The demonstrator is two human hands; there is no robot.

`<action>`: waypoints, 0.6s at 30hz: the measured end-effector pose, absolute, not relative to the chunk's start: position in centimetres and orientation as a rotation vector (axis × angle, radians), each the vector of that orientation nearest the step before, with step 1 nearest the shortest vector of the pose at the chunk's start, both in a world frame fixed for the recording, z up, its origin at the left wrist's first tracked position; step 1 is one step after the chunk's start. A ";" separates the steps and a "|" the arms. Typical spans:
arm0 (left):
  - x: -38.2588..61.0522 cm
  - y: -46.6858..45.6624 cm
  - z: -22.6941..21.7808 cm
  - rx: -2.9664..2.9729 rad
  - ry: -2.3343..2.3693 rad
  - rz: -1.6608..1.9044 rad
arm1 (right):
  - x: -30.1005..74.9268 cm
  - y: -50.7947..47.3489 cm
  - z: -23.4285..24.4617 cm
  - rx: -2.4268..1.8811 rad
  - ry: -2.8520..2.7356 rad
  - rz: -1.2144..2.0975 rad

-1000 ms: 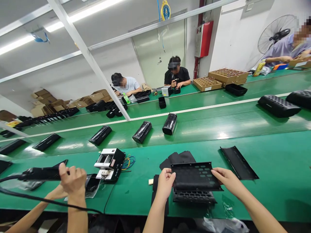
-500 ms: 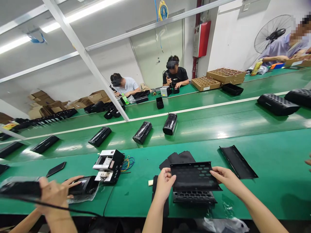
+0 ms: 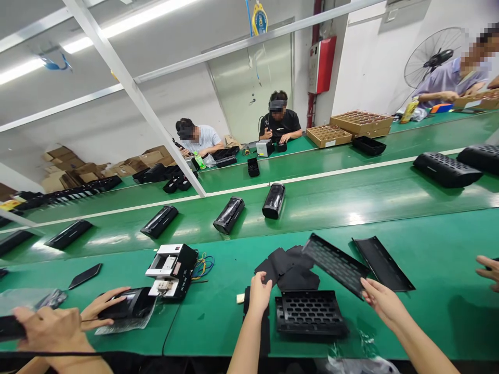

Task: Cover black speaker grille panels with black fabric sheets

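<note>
My right hand [image 3: 379,300] pinches the lower corner of a black perforated panel [image 3: 334,263] and holds it tilted, off to the right of a black grille tray [image 3: 310,313] that lies flat on the green bench [image 3: 440,259]. My left hand [image 3: 260,292] sits just left of that tray with its fingers curled down beside a heap of black fabric pieces [image 3: 287,265]; what is under the fingers is hidden. A dark strip [image 3: 248,301] lies under the left wrist.
A second black panel [image 3: 383,263] lies right of the lifted one. A co-worker's hands [image 3: 58,324] work on a black unit [image 3: 130,305] at the left, near a white-topped device [image 3: 171,264] with wires. Another hand [image 3: 488,271] shows at the right edge. Black housings [image 3: 229,214] ride the conveyor beyond.
The perforated panel that both my hands held over the grille tray has been swung up and right by my right hand. My left hand let go. The co-worker's hands dropped lower left.
</note>
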State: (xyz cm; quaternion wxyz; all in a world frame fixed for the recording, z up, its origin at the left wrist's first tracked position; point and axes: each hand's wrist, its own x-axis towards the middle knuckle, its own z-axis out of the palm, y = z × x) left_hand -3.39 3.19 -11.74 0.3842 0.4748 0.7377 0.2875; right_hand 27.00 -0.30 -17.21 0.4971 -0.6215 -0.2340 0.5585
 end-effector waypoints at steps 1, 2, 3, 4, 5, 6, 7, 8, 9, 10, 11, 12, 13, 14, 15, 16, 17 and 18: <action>-3.7 3.5 -12.3 1.210 1.949 0.723 | 27.4 -0.2 -18.4 -1.512 -0.489 1.311; -4.0 3.9 -12.8 1.205 2.009 0.714 | 27.7 -0.1 -19.6 -1.518 -0.418 1.275; -4.1 4.2 -13.2 1.197 2.057 0.705 | 27.9 0.1 -20.8 -1.522 -0.354 1.245; -4.2 4.4 -13.5 1.189 2.098 0.701 | 28.1 0.2 -21.9 -1.524 -0.298 1.221; -4.1 4.7 -13.8 1.182 2.134 0.698 | 28.3 0.4 -22.8 -1.524 -0.248 1.202; -4.0 4.9 -14.0 1.174 2.167 0.695 | 28.4 0.6 -23.7 -1.523 -0.204 1.187; -3.9 5.1 -14.1 1.168 2.195 0.693 | 28.4 0.7 -24.4 -1.521 -0.168 1.176; -3.7 5.3 -14.2 1.162 2.221 0.693 | 28.4 0.8 -24.9 -1.519 -0.136 1.167; -3.5 5.4 -14.3 1.158 2.241 0.693 | 28.4 0.9 -25.3 -1.518 -0.109 1.159; -3.3 5.4 -14.4 1.154 2.258 0.693 | 28.3 1.0 -25.6 -1.518 -0.090 1.155; -3.2 5.4 -14.5 1.151 2.269 0.695 | 28.3 1.0 -25.7 -1.519 -0.078 1.154; -3.0 5.4 -14.5 1.148 2.275 0.699 | 28.3 1.1 -25.6 -1.522 -0.075 1.158; -2.9 5.4 -14.6 1.146 2.275 0.703 | 28.3 1.1 -25.4 -1.527 -0.081 1.165; -2.9 5.3 -14.6 1.145 2.270 0.710 | 28.4 1.0 -25.1 -1.537 -0.095 1.173; -2.9 5.3 -14.5 1.144 2.261 0.720 | 28.5 1.0 -24.7 -1.550 -0.117 1.183; -2.9 5.4 -14.5 1.144 2.245 0.732 | 28.7 0.9 -24.2 -1.567 -0.144 1.190; -2.9 5.4 -14.3 1.145 2.225 0.747 | 28.8 0.8 -23.6 -1.589 -0.176 1.196; -3.0 5.5 -14.2 1.146 2.200 0.765 | 29.0 0.7 -22.9 -1.612 -0.211 1.198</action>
